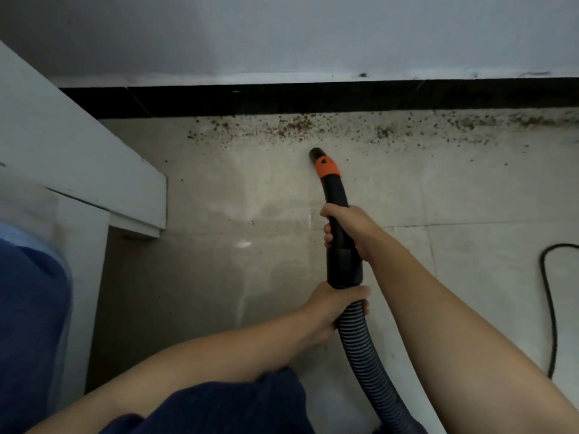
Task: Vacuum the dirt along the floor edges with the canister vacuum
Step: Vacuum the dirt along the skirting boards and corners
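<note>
Left hand (pixel 332 308) grips ribbed hose (pixel 360 343), right hand (pixel 347 228) wraps black vacuum handle (pixel 340 242), open nozzle tip (pixel 316 153) just short of dirt (pixel 294 126) along black skirting (pixel 313 97).

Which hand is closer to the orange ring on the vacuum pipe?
Right. The right hand grips the black handle just below the orange ring; the left hand holds the ribbed hose farther back.

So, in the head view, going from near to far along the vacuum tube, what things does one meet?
ribbed hose → left hand → right hand → orange collar → nozzle tip → dirt → black skirting → wall
</note>
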{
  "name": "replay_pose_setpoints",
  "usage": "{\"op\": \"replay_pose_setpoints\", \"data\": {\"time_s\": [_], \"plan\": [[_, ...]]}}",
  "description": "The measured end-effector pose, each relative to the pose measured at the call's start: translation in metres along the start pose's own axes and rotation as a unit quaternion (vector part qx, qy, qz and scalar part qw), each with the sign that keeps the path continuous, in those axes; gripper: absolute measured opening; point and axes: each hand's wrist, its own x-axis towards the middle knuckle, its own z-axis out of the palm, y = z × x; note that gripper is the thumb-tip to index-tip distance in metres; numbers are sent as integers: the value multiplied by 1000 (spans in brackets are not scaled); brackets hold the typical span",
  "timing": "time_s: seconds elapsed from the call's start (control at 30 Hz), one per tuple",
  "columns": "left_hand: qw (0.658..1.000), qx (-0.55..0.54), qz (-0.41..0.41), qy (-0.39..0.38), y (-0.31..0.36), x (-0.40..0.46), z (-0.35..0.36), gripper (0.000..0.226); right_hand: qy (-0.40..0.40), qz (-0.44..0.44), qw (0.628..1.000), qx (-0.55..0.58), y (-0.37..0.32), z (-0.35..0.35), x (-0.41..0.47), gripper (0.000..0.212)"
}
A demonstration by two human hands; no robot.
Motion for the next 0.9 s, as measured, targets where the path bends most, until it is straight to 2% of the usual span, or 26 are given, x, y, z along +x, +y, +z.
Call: {"op": "replay_pose_setpoints", "data": {"time_s": [0.27, 0.4, 0.67, 0.9], "plan": [[997, -48, 3, 63, -2, -8, -19, 11, -27, -10, 997, -67, 2, 43, 6, 13], [996, -38, 4, 83, 1, -3, -25, 8, -5, -23, 997, -70, 1, 48, 12, 12], [998, -22, -5, 52, 23, 5, -12, 11, 67, -24, 997, -28, -18, 25, 16, 10], [997, -54, -1, 53, 42, 5, -20, 9, 28, -11, 998, -61, -38, 43, 26, 12]]}}
